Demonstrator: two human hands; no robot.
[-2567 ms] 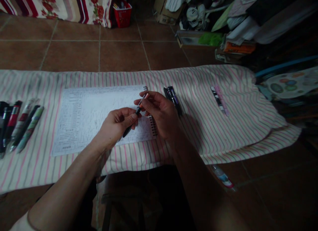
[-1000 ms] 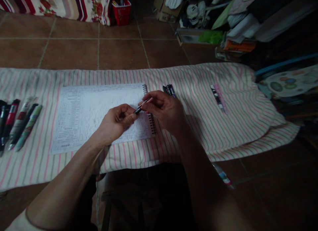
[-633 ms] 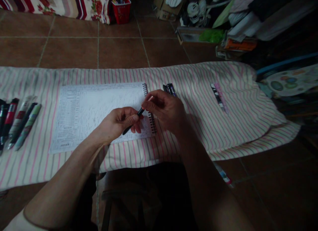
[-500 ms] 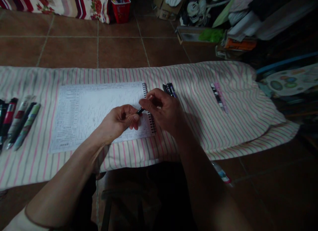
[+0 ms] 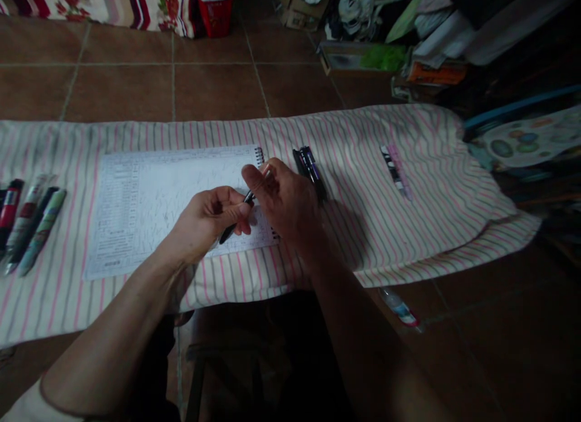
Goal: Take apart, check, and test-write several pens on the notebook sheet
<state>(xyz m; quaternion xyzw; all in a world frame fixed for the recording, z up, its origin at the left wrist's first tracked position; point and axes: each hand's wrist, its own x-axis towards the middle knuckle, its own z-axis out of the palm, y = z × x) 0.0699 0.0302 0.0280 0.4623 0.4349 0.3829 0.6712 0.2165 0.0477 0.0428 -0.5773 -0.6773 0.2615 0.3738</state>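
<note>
Both my hands meet over the right end of a spiral notebook [image 5: 149,198] covered in pen scribbles. My left hand [image 5: 206,219] is closed on the black barrel of a thin pen [image 5: 229,230]. My right hand [image 5: 284,201] pinches the pen's upper end with thumb and fingers. The notebook lies on a pink-and-green striped cloth [image 5: 408,228]. Just right of my right hand two dark pens [image 5: 309,168] lie side by side on the cloth.
Several pens and markers [image 5: 27,222] lie in a row at the cloth's left end. Another pen [image 5: 396,171] rests farther right. A small bottle [image 5: 399,307] lies on the brown tile floor below the cloth. A red basket [image 5: 213,10] and clutter stand behind.
The hands stayed together on the thin pen, twisting and shifting it slightly. The view drifted so everything sits a little lower-left; the right hand now covers more of the pen's upper end.
</note>
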